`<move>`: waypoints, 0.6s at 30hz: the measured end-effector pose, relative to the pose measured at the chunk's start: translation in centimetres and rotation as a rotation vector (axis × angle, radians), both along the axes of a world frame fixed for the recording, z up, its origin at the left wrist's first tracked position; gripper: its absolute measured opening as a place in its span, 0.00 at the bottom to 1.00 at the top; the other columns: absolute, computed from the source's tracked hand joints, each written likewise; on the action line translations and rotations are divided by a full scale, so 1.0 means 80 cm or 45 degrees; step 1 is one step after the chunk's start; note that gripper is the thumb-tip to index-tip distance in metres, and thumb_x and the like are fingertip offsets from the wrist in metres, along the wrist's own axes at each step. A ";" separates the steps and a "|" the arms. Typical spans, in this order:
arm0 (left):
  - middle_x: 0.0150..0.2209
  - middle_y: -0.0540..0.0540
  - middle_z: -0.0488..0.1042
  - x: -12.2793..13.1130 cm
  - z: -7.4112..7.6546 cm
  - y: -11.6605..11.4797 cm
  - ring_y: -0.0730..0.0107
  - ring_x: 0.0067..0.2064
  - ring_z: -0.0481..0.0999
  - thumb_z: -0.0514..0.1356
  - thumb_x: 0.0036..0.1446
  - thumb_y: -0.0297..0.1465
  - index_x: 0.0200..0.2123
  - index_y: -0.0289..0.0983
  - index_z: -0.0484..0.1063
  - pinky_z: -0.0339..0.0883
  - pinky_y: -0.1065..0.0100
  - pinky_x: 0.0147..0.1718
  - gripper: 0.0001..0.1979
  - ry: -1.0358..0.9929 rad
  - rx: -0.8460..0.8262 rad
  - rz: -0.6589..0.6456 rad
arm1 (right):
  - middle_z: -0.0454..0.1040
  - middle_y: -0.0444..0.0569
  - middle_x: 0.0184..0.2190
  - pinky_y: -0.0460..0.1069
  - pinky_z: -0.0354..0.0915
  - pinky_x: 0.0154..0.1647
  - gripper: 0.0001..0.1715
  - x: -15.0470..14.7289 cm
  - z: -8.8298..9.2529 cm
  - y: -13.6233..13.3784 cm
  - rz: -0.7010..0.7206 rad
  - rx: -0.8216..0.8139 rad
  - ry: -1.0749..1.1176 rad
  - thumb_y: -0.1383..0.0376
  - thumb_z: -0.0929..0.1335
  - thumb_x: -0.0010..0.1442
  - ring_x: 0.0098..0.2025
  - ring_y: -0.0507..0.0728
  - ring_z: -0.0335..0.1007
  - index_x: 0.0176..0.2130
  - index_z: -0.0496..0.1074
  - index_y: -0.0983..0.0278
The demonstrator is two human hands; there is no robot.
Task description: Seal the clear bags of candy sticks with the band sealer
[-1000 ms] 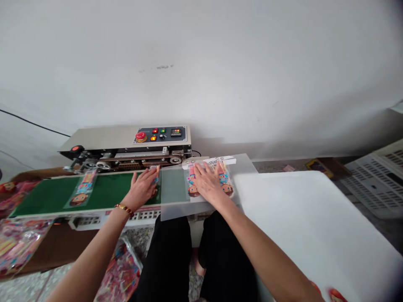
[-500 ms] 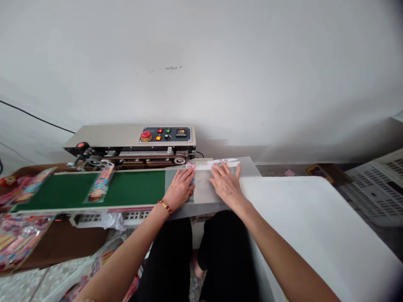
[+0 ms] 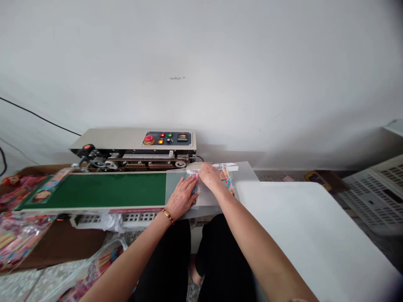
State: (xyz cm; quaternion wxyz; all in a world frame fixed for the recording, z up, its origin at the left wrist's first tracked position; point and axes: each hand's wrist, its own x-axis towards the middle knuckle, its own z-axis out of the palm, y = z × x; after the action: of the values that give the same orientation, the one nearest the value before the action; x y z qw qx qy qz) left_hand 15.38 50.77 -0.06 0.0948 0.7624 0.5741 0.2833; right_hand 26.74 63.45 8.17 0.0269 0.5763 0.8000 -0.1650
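My left hand [image 3: 183, 195] lies flat, fingers stretched, on a colourful cartoon packet [image 3: 195, 188] on the clear feed plate [image 3: 245, 172] at the right end of the green conveyor belt [image 3: 107, 191]. Close beside it, my right hand [image 3: 210, 175] rests with fingers down on another packet [image 3: 227, 179] whose white header lies near the sealer's intake. The two hands nearly touch. Behind the belt stands the band sealer [image 3: 135, 144] with a red button and lit indicators. One sealed packet [image 3: 47, 188] rides at the belt's far left end.
A brown box [image 3: 19, 235] with several colourful packets sits at the left under the belt's end. More packets in a plastic bag [image 3: 94, 264] lie on the floor. A white table top [image 3: 308, 235] fills the right. White crates [image 3: 378, 184] stand at the far right.
The sealed packet has ridden the belt to its far left end. My right hand has moved left next to my left hand, over the packets on the feed plate.
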 end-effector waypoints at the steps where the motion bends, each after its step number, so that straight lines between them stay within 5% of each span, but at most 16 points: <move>1: 0.67 0.35 0.60 0.000 -0.001 -0.001 0.56 0.70 0.57 0.55 0.64 0.29 0.68 0.37 0.55 0.48 0.45 0.70 0.30 -0.056 0.001 0.003 | 0.80 0.61 0.41 0.50 0.67 0.45 0.16 0.002 0.002 -0.004 0.013 0.010 0.011 0.70 0.61 0.66 0.45 0.63 0.77 0.45 0.77 0.68; 5: 0.70 0.34 0.54 -0.008 0.011 -0.004 0.52 0.70 0.56 0.62 0.61 0.35 0.69 0.38 0.54 0.52 0.48 0.69 0.35 -0.486 0.051 0.139 | 0.77 0.56 0.47 0.49 0.63 0.45 0.17 0.022 0.024 -0.031 0.148 0.138 0.157 0.69 0.57 0.69 0.48 0.58 0.73 0.47 0.72 0.65; 10: 0.58 0.35 0.72 -0.025 0.084 -0.005 0.56 0.55 0.74 0.59 0.62 0.47 0.63 0.35 0.63 0.68 0.54 0.57 0.32 -1.224 -0.058 0.284 | 0.71 0.42 0.31 0.46 0.56 0.35 0.08 0.056 0.067 -0.056 0.519 0.093 0.742 0.63 0.60 0.67 0.32 0.52 0.65 0.37 0.65 0.61; 14: 0.42 0.42 0.79 -0.033 0.143 -0.004 0.63 0.42 0.76 0.66 0.55 0.48 0.46 0.34 0.77 0.70 0.63 0.47 0.25 -1.300 -0.228 0.139 | 0.67 0.39 0.28 0.46 0.52 0.32 0.08 0.064 0.091 -0.064 0.542 0.088 0.839 0.64 0.60 0.66 0.29 0.51 0.59 0.33 0.61 0.60; 18: 0.33 0.47 0.77 -0.030 0.162 -0.001 0.70 0.34 0.73 0.67 0.51 0.44 0.36 0.34 0.77 0.69 0.68 0.38 0.18 -1.270 -0.271 0.038 | 0.66 0.39 0.28 0.47 0.51 0.32 0.08 0.063 0.103 -0.074 0.560 0.108 0.842 0.65 0.60 0.67 0.29 0.51 0.59 0.34 0.61 0.60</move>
State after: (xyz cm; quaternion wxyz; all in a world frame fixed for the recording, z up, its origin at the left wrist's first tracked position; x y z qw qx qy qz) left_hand 13.00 50.67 12.88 0.4303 0.5122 0.4954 0.5541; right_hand 31.78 57.57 16.41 -0.2213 0.3077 0.8758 -0.2988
